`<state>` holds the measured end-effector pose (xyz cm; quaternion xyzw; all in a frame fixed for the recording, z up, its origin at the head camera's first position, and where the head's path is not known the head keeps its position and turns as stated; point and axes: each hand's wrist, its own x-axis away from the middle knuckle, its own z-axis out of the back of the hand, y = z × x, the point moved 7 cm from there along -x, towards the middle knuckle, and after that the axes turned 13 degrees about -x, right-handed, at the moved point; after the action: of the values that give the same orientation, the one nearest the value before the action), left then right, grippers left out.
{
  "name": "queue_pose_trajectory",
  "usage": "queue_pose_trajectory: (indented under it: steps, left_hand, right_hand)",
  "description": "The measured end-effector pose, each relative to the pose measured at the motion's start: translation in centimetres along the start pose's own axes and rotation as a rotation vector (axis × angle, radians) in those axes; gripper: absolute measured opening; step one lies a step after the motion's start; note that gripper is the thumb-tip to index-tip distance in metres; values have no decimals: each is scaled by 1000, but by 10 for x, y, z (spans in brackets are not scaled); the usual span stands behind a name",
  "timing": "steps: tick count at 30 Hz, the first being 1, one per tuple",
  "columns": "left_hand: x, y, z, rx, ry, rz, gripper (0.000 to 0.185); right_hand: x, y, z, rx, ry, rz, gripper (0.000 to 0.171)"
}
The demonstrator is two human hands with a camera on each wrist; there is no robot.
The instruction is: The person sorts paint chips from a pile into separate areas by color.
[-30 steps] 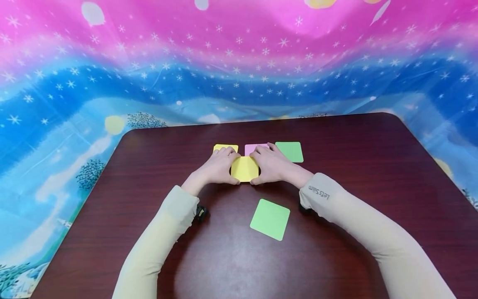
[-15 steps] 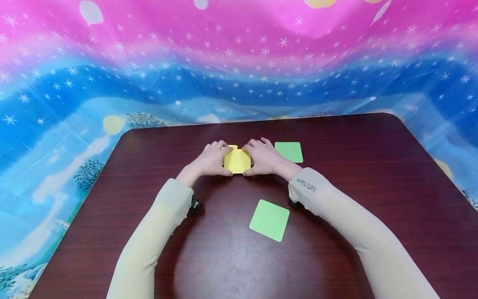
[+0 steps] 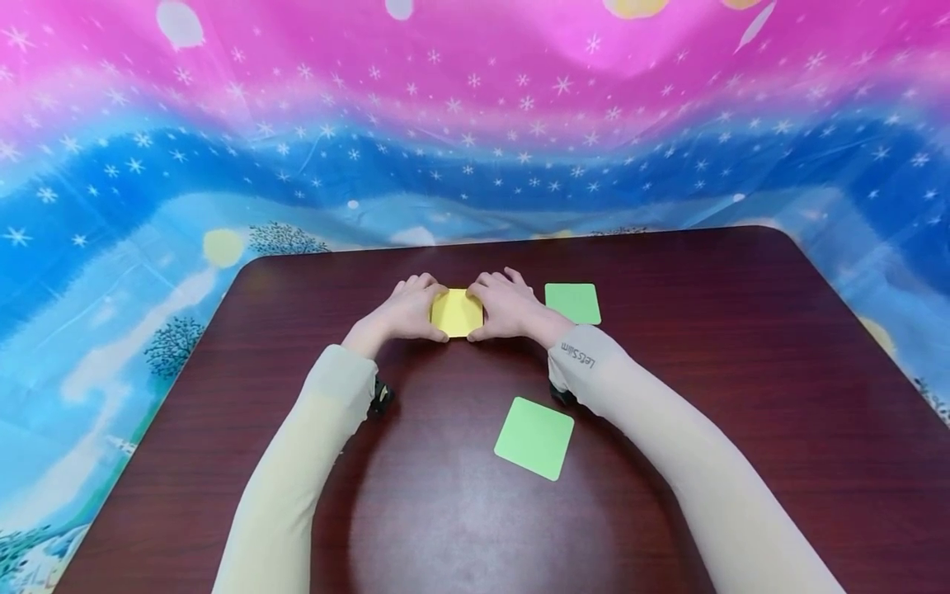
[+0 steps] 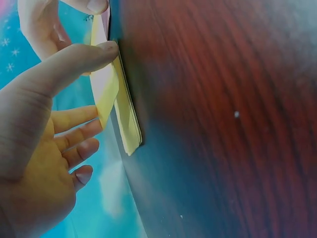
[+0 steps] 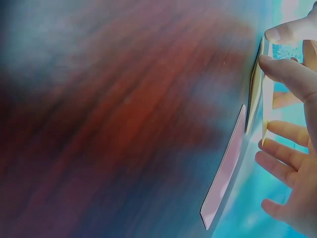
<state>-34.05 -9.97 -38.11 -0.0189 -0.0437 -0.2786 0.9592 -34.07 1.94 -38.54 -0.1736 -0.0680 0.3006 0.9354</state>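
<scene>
Both hands hold a square yellow card [image 3: 456, 313] by its opposite sides, toward the back of the table. The left hand [image 3: 408, 309] pinches its left side between thumb and fingers. On the right side, the right hand [image 3: 508, 307] grips it the same way. Just below it, a short stack of yellow cards [image 4: 128, 124] lies on the table in the left wrist view, with a narrow gap between them. A pink card [image 5: 225, 173] lies beside the stack in the right wrist view; in the head view the right hand hides it.
A green card [image 3: 573, 303] lies at the back, right of the right hand. Nearer the person, another green card [image 3: 534, 439] lies turned at an angle. The dark red-brown table [image 3: 297, 305] ends at a patterned pink and blue cloth [image 3: 475, 124].
Both hands have carried the yellow card left and farther back, from in front of the pink card to over the yellow one, which it now covers in the head view. The green cards stay put.
</scene>
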Motion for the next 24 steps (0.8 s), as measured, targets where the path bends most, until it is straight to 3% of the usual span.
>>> queue_pose_trajectory:
  steps: [24]
  left_hand:
    - [-8, -23, -4, 4, -105, 52, 72]
  right_hand:
    - [-21, -2, -13, 30, -64, -21, 60]
